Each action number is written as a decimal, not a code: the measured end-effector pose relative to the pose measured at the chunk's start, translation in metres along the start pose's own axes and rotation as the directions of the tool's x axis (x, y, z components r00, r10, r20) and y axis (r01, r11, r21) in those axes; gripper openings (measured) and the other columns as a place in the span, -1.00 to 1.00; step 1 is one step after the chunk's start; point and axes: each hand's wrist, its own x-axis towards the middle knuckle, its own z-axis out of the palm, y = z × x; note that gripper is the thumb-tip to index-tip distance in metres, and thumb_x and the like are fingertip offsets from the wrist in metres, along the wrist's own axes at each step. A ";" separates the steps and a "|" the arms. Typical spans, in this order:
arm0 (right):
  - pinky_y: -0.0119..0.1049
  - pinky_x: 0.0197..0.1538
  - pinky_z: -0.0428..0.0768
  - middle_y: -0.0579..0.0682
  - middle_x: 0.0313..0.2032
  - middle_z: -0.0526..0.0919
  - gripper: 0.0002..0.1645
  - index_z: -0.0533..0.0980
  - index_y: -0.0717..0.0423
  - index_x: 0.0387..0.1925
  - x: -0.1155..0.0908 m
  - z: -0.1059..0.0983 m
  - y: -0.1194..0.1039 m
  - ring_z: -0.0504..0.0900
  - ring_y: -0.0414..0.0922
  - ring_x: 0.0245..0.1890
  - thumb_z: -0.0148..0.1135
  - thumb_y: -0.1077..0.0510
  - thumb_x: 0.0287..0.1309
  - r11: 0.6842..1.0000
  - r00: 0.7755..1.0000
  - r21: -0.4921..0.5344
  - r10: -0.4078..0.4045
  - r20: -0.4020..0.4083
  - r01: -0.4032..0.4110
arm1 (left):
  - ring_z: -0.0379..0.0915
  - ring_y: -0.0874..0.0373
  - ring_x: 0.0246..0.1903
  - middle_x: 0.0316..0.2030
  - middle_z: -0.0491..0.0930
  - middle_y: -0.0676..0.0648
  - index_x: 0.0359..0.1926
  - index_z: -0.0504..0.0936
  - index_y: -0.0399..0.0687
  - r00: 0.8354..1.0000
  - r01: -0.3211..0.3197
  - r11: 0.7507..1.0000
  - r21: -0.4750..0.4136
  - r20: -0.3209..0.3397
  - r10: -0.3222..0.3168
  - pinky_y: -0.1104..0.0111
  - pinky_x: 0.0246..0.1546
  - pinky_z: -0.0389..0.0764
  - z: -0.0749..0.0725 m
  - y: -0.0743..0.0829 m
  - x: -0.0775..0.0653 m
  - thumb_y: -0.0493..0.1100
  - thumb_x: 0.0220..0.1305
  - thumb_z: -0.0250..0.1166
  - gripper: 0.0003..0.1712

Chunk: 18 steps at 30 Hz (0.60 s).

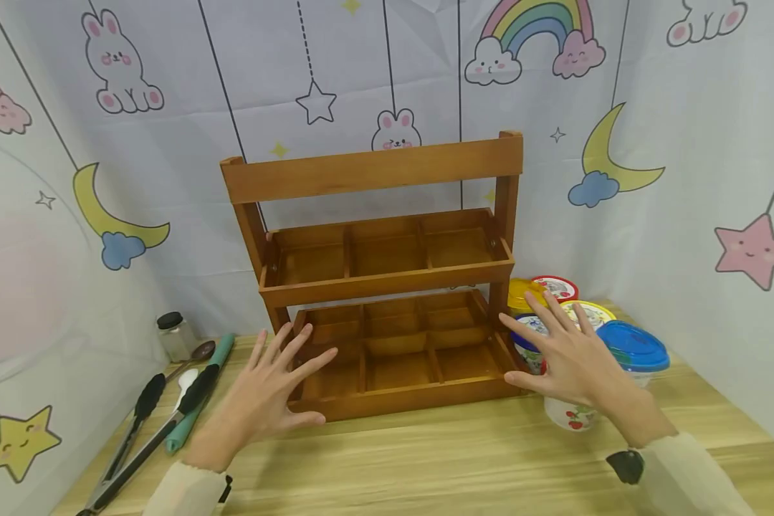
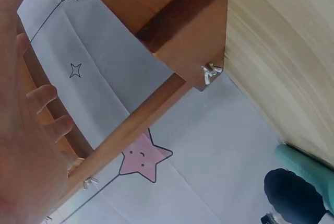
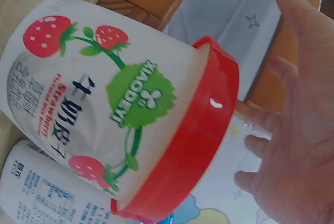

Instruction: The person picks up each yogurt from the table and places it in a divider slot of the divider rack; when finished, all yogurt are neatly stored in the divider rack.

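A brown wooden two-tier rack point(image 1: 387, 283) with divided compartments stands on the table, its trays bare. My left hand point(image 1: 267, 390) is held with spread fingers at the rack's lower left corner, holding nothing. In the left wrist view, that hand point(image 2: 26, 130) appears beside the rack's wooden side point(image 2: 193, 31) and its wing nuts. Past the rack's lower right end, my right hand point(image 1: 570, 358) spreads its fingers in front of several lidded tubs, which it partly hides. The right wrist view has a strawberry-printed tub point(image 3: 120, 83) with a red lid close by the right hand point(image 3: 297, 130).
Tongs point(image 1: 161, 430), a teal rod-like thing point(image 1: 183, 430), a white spoon point(image 1: 185, 383) and a dark spoon point(image 1: 203, 350) lie at left. A jar point(image 1: 177, 340) with a black lid stands behind them. A blue-lidded tub point(image 1: 632, 347) stands at right. Printed cloth point(image 1: 335, 179) hangs behind.
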 end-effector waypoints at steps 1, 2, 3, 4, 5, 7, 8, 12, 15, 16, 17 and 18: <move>0.48 0.35 -0.06 0.25 0.52 0.07 0.01 0.23 -0.27 0.50 0.000 -0.001 0.001 0.01 0.32 0.49 0.19 -0.54 0.10 1.000 1.000 0.007 0.002 0.009 -0.002 | -0.04 -0.37 0.45 0.51 0.07 -0.22 0.51 0.24 0.34 1.000 0.003 1.000 -0.004 0.000 -0.003 -0.33 0.34 -0.02 0.001 -0.001 -0.001 0.55 -0.05 0.34 0.12; 0.47 0.35 -0.07 0.25 0.52 0.07 0.01 0.23 -0.26 0.50 -0.001 -0.002 0.002 0.00 0.32 0.49 0.20 -0.53 0.10 1.000 1.000 0.014 0.004 0.020 -0.004 | -0.03 -0.38 0.44 0.50 0.09 -0.23 0.51 0.23 0.34 1.000 0.006 1.000 -0.007 0.001 -0.006 -0.33 0.35 -0.02 0.002 -0.003 -0.001 0.55 -0.04 0.34 0.12; 0.47 0.35 -0.07 0.25 0.52 0.08 0.02 0.24 -0.25 0.50 -0.001 -0.003 0.002 0.00 0.31 0.49 0.21 -0.53 0.09 1.000 1.000 0.022 0.005 0.031 -0.006 | -0.01 -0.39 0.43 0.49 0.11 -0.24 0.51 0.23 0.34 1.000 0.008 1.000 -0.007 0.002 -0.008 -0.33 0.34 -0.02 0.003 -0.004 -0.002 0.55 -0.03 0.34 0.11; 0.47 0.36 -0.07 0.25 0.52 0.08 0.02 0.24 -0.24 0.50 -0.002 -0.005 0.004 0.00 0.32 0.49 0.22 -0.52 0.09 0.999 0.999 0.031 0.007 0.046 -0.008 | 0.01 -0.40 0.42 0.48 0.14 -0.25 0.51 0.23 0.34 1.000 0.013 1.000 -0.009 0.006 -0.013 -0.33 0.35 -0.02 0.004 -0.006 -0.002 0.54 -0.02 0.34 0.11; 0.46 0.36 -0.08 0.25 0.52 0.08 0.03 0.24 -0.24 0.50 -0.003 -0.006 0.005 0.00 0.32 0.49 0.23 -0.52 0.09 0.999 0.998 0.041 0.009 0.063 -0.012 | 0.02 -0.41 0.41 0.47 0.16 -0.26 0.51 0.23 0.34 1.000 0.019 1.000 -0.015 0.011 -0.019 -0.33 0.35 -0.04 0.005 -0.007 -0.003 0.54 -0.02 0.34 0.10; 0.46 0.36 -0.08 0.26 0.51 0.08 0.05 0.22 -0.23 0.50 -0.005 -0.007 0.008 0.00 0.33 0.49 0.24 -0.53 0.07 0.998 0.995 0.057 0.010 0.097 -0.016 | 0.04 -0.42 0.41 0.44 0.21 -0.28 0.51 0.24 0.33 0.999 0.033 0.999 -0.024 0.027 -0.032 -0.33 0.36 -0.06 0.006 -0.010 -0.005 0.53 -0.01 0.35 0.09; 0.46 0.36 -0.08 0.27 0.51 0.08 0.06 0.23 -0.21 0.50 -0.006 -0.008 0.009 0.00 0.34 0.48 0.24 -0.54 0.06 0.998 0.993 0.065 0.014 0.114 -0.022 | 0.05 -0.42 0.40 0.43 0.23 -0.28 0.50 0.24 0.33 0.999 0.040 0.999 -0.025 0.037 -0.039 -0.33 0.35 -0.06 0.007 -0.011 -0.006 0.53 -0.01 0.34 0.08; 0.48 0.34 -0.10 0.33 0.49 0.10 0.09 0.26 -0.16 0.48 -0.010 -0.012 0.014 0.02 0.40 0.45 0.31 -0.52 0.01 0.992 0.984 0.106 0.051 0.169 -0.069 | 0.07 -0.43 0.40 0.40 0.29 -0.29 0.49 0.27 0.32 0.995 0.065 0.997 -0.041 0.077 -0.062 -0.35 0.34 -0.05 0.009 -0.013 -0.010 0.53 0.01 0.33 0.06; 0.49 0.34 -0.10 0.35 0.46 0.15 0.09 0.29 -0.13 0.46 -0.011 -0.016 0.017 0.07 0.42 0.42 0.35 -0.49 -0.03 0.986 0.975 0.121 0.085 0.206 -0.111 | 0.15 -0.42 0.36 0.35 0.34 -0.28 0.48 0.30 0.30 0.994 0.074 0.996 -0.048 0.089 -0.070 -0.35 0.33 -0.01 0.011 -0.012 -0.011 0.52 0.03 0.33 0.03; 0.49 0.33 -0.08 0.36 0.44 0.17 0.10 0.29 -0.13 0.46 -0.011 -0.017 0.019 0.10 0.43 0.41 0.35 -0.50 -0.03 0.986 0.972 0.116 0.090 0.217 -0.117 | 0.18 -0.42 0.34 0.33 0.35 -0.28 0.47 0.31 0.29 0.993 0.078 0.996 -0.051 0.091 -0.073 -0.35 0.33 0.00 0.011 -0.013 -0.012 0.51 0.04 0.33 0.02; 0.48 0.33 -0.06 0.36 0.43 0.18 0.10 0.29 -0.12 0.45 -0.011 -0.018 0.020 0.12 0.43 0.40 0.35 -0.51 -0.04 0.986 0.968 0.112 0.097 0.233 -0.126 | 0.21 -0.41 0.32 0.32 0.37 -0.28 0.47 0.32 0.27 0.993 0.081 0.995 -0.055 0.093 -0.076 -0.35 0.32 0.01 0.011 -0.013 -0.012 0.51 0.05 0.32 0.01; 0.49 0.31 0.01 0.37 0.42 0.21 0.10 0.31 -0.11 0.45 -0.011 -0.019 0.021 0.17 0.44 0.37 0.36 -0.51 -0.05 0.986 0.966 0.110 0.097 0.239 -0.127 | 0.25 -0.40 0.30 0.30 0.39 -0.28 0.46 0.34 0.25 0.992 0.087 0.994 -0.059 0.100 -0.081 -0.35 0.32 0.02 0.011 -0.013 -0.013 0.50 0.07 0.32 -0.01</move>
